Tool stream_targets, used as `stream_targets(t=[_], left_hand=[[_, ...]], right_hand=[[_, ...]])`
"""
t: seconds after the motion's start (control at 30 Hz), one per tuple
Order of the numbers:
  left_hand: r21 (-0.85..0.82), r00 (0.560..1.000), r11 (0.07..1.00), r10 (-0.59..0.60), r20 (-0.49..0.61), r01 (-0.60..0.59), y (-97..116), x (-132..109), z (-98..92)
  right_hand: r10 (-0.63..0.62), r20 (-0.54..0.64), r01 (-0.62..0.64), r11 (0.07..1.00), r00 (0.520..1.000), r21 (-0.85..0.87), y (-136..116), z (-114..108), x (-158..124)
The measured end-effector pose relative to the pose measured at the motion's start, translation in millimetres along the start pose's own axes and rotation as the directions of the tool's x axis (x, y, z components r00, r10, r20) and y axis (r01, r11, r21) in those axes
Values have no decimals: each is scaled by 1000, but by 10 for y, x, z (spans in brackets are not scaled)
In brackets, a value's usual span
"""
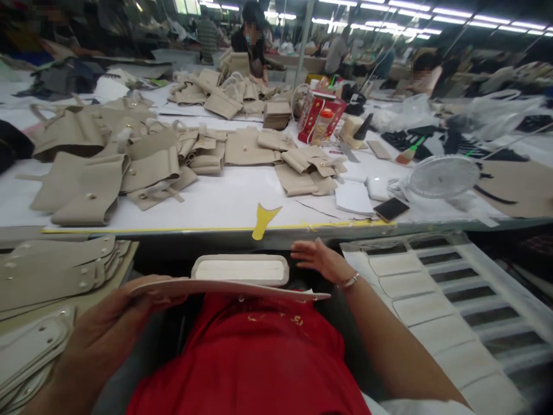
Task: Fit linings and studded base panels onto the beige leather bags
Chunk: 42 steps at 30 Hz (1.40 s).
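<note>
My left hand point(125, 311) is closed on the left end of a flat beige leather panel point(242, 288), seen nearly edge-on and reaching across in front of my red apron point(250, 357). Just beyond the panel is a rounded rectangular piece point(239, 270) with a beige rim and a white middle; what it rests on is hidden. My right hand point(322, 262) is raised near the table edge with its fingers stretched out and holding nothing. It is apart from the panel's right end.
Beige leather bag parts point(142, 155) lie heaped on the white table point(216, 199). Leather strips point(56, 271) are stacked at my left; a rack of pale pieces point(432, 300) stands at my right. A red box point(317, 115) and small fan point(444, 177) stand farther back. A person point(250, 46) works across the table.
</note>
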State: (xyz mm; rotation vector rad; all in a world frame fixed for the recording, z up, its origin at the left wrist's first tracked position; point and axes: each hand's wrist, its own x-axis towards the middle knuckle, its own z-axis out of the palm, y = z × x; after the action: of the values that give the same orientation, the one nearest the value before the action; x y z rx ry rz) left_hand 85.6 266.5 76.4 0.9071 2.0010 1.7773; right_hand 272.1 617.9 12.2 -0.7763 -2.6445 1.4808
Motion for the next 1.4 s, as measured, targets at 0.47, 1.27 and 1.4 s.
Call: stream_targets(t=[0.47,1.27,1.4], left_hand=[[-221,740,709,-659,132,670,-664,384,286],[210,796,786,-603,54,581,-1026,773,139],[147,801,794,-599,25,589,-1077,781,125]], right_hand=[[263,52,-246,789,963,564,-59,585,-228],[200,-37,-198,979,979,54,-25,505,19],[222,-29,-218,971,975,100,-49,546,20]])
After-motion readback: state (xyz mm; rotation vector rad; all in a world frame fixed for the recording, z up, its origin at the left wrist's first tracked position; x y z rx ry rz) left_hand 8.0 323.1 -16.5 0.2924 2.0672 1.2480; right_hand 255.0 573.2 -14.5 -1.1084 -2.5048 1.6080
